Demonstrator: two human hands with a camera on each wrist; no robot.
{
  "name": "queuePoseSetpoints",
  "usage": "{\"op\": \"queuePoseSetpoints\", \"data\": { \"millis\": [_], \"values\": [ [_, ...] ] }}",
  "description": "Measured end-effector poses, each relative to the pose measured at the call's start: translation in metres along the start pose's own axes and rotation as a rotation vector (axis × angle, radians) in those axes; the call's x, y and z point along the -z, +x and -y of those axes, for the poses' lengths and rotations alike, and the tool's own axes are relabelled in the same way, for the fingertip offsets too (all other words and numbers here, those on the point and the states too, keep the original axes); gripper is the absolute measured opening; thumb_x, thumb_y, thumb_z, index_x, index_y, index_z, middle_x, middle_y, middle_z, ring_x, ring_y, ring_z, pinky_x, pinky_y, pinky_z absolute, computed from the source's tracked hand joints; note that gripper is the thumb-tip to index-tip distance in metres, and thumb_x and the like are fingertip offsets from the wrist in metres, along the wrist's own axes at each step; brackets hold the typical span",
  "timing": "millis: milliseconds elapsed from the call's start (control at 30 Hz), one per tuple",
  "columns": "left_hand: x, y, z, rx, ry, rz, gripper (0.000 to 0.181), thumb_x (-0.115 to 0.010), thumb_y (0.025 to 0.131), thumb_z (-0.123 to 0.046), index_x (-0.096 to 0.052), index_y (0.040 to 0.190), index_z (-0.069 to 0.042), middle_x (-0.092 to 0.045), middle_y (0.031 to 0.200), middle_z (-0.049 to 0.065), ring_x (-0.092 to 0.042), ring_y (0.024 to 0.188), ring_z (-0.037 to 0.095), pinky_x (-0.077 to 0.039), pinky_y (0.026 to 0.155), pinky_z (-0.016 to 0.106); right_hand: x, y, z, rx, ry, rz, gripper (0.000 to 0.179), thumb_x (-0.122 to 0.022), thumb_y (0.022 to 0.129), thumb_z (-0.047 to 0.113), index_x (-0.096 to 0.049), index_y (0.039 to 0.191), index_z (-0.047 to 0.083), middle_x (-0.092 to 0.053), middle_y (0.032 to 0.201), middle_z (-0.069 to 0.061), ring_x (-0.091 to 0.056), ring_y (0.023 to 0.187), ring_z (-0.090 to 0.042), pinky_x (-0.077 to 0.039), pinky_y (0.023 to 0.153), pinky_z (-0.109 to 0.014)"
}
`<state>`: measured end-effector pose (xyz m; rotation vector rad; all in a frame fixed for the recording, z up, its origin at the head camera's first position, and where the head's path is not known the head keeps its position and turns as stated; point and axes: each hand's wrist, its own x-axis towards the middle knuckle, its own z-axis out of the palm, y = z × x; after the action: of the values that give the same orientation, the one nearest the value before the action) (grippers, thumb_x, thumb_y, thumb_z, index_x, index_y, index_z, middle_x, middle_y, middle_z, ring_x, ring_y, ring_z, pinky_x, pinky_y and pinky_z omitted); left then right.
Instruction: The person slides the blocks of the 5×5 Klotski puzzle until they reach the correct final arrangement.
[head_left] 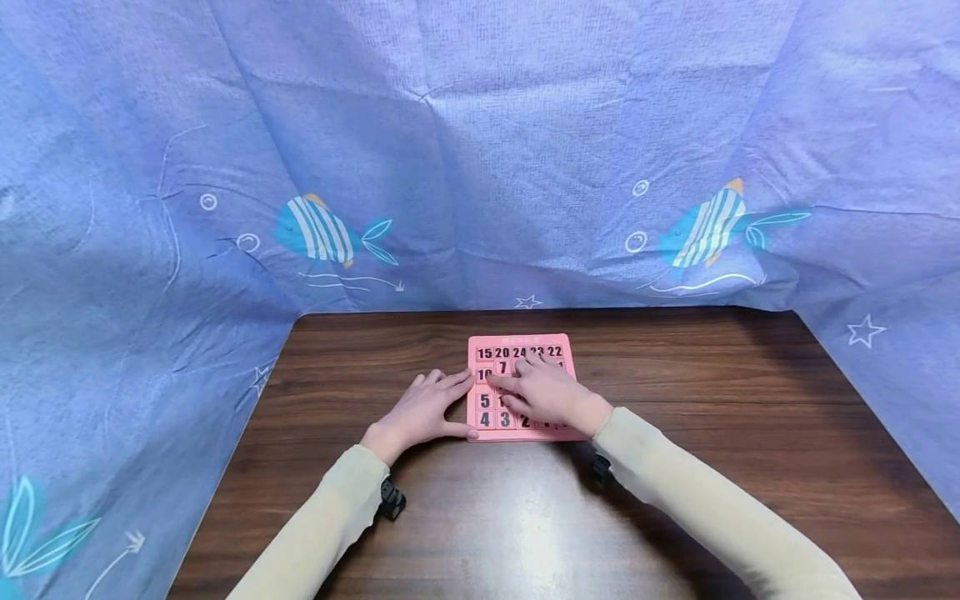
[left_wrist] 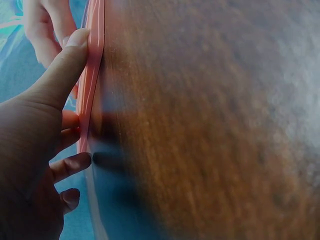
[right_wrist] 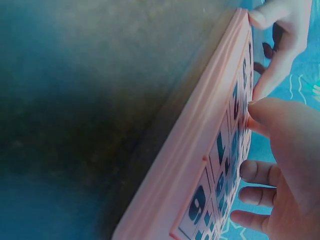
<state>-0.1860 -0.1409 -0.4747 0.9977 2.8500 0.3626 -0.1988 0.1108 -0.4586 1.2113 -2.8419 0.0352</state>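
A pink sliding number puzzle point(head_left: 517, 435) lies flat on the table, its tiles marked with black numerals. My left hand point(head_left: 422, 410) is at its left side, the thumb touching the front left corner and the fingertips along the left edge. Over the tiles is my right hand point(head_left: 546, 390), its index finger reaching to the left columns near the 10 and the other fingers spread. It hides several tiles in the middle and right. In the right wrist view, the right thumb point(right_wrist: 262, 107) touches the tiles, and the left hand point(right_wrist: 287, 45) shows at the far corner.
The brown wooden table point(head_left: 675, 375) extends to both sides of the puzzle. Blue cloth point(head_left: 525, 167) printed with fish hangs behind the table and at its sides. A dark wrist device point(head_left: 392, 500) sits under each sleeve.
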Motion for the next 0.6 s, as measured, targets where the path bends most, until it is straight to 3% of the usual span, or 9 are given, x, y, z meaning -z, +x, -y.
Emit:
{"op": "queuePoseSetpoints", "data": {
  "millis": [333,600],
  "values": [
    [0.0,0.001,0.0,0.012,0.016,0.003,0.094,-0.053,0.072,-0.076,-0.034,0.146,-0.022,-0.034,0.149,-0.006,-0.04,0.108,0.014,-0.031,0.086,0.034,0.002,0.009,-0.007,-0.032,-0.026,0.019,0.042,-0.048,0.095,0.042,-0.051,0.136,0.032,-0.059,0.099,-0.007,-0.052,0.099,-0.028,-0.037,0.095,-0.048],
    [0.0,0.0,-0.001,0.027,-0.004,0.009,0.094,-0.055,0.071,-0.075,-0.035,0.146,-0.022,-0.034,0.149,-0.007,-0.04,0.104,0.013,-0.03,0.084,0.034,0.005,-0.001,0.006,0.026,0.003,-0.005,0.042,-0.05,0.094,0.04,-0.053,0.135,0.029,-0.057,0.097,-0.009,-0.051,0.098,-0.028,-0.039,0.09,-0.05]
  ]
}}
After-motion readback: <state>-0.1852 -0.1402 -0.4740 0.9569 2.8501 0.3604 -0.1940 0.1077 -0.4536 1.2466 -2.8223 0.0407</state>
